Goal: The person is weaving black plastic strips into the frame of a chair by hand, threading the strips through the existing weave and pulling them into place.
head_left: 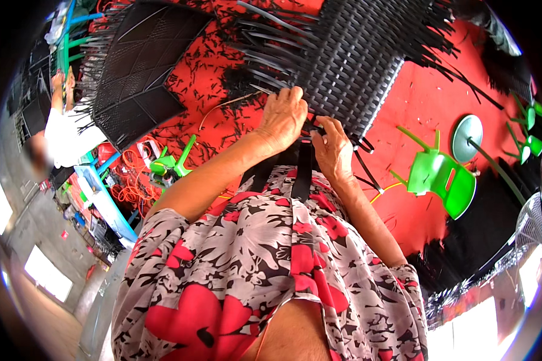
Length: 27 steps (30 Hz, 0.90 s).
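Observation:
A black panel (355, 57) of woven plastic strips lies in front of me, its near edge by my hands. Loose black strips (271, 45) fan out from its left side. At its near left corner my left hand (284, 118) is closed, with curled fingers pinching a black strip largely hidden by them. My right hand (336, 151) is just to the right and a little nearer, its thumb and fingers bent together on a black strip at the panel's near edge. More strip ends (367, 171) hang down beside the right hand.
Cut black scraps litter the red floor covering (193, 72). A larger woven black piece (144, 66) lies at the left, with a person (72, 132) beyond it. Green stools (442, 177) stand at the right and left, and a round-based stand (467, 138) is at the right.

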Motion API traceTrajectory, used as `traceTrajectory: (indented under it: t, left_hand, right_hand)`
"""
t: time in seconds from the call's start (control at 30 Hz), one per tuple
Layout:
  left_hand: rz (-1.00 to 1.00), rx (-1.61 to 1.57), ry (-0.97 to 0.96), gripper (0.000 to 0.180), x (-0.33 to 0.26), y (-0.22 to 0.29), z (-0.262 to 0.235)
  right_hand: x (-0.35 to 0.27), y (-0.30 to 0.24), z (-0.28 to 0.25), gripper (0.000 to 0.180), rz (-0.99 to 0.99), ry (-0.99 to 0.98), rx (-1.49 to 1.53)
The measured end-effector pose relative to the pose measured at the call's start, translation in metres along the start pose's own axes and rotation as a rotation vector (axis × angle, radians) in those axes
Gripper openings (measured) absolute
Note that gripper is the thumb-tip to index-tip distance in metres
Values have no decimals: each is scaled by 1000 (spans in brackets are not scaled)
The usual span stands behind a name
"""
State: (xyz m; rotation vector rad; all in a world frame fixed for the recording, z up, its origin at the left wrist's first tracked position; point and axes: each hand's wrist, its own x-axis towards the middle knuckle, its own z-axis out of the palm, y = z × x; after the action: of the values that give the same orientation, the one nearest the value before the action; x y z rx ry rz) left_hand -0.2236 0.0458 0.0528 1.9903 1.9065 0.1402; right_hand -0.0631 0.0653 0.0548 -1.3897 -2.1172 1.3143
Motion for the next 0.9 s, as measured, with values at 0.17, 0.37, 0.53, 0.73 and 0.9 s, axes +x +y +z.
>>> traceTrajectory:
  t: [0.17, 0.37, 0.53, 0.73, 0.9]
  left_hand:
    - [-32, -480, -179, 2, -14, -72, -18]
    - [-795, -1470, 214, 6, -28, -76, -17]
    - [-810, -2233, 176, 16, -41, -66, 26]
    - [-1190, -1733, 52, 19, -34, -49, 44]
    - [-1117, -1974, 52, 13, -29, -55, 57]
  right_hand:
    - [-3, 3, -2, 27, 51, -24, -53]
    - [-5, 2, 4, 26, -12, 25, -74]
    - [-3, -3, 4, 26, 19, 18, -85]
    - [-4, 1, 6, 26, -2, 23, -98]
    - [-2, 3, 4, 25, -2, 14, -70]
